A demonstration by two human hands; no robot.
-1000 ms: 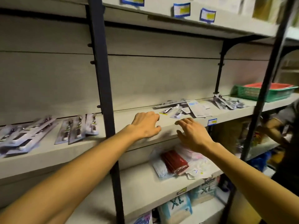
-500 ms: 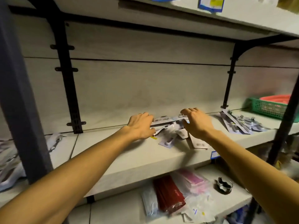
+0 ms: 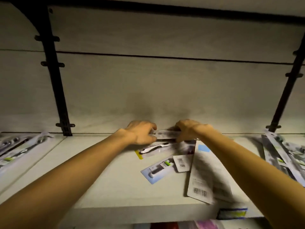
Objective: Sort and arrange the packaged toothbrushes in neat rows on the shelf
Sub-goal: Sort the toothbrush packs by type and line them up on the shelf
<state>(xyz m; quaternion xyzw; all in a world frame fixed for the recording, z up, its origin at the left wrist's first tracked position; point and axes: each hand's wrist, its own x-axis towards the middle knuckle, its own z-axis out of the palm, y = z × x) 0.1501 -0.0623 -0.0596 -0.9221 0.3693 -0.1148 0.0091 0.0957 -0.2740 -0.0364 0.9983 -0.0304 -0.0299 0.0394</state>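
Observation:
A loose heap of packaged toothbrushes lies on the pale shelf (image 3: 105, 179). At the back of the heap, my left hand (image 3: 142, 132) and my right hand (image 3: 189, 129) grip the two ends of one long toothbrush pack (image 3: 165, 134) lying crosswise, just above the shelf. Below it lies a pack with a white and black brush (image 3: 153, 148) on a yellow-edged card. A blue-carded pack (image 3: 158, 170), a small barcode card (image 3: 181, 162) and a large pack lying face down (image 3: 209, 179) sit nearer the front edge.
More toothbrush packs lie at the far left (image 3: 19, 149) and far right (image 3: 283, 152) of the shelf. Black upright brackets (image 3: 57, 90) (image 3: 283, 96) stand against the back wall. A price label (image 3: 232, 213) sits on the front edge. The shelf above hangs close overhead.
The view has moved in close to the middle heap. Both hands reached to its back and took hold of one long pack at its two ends.

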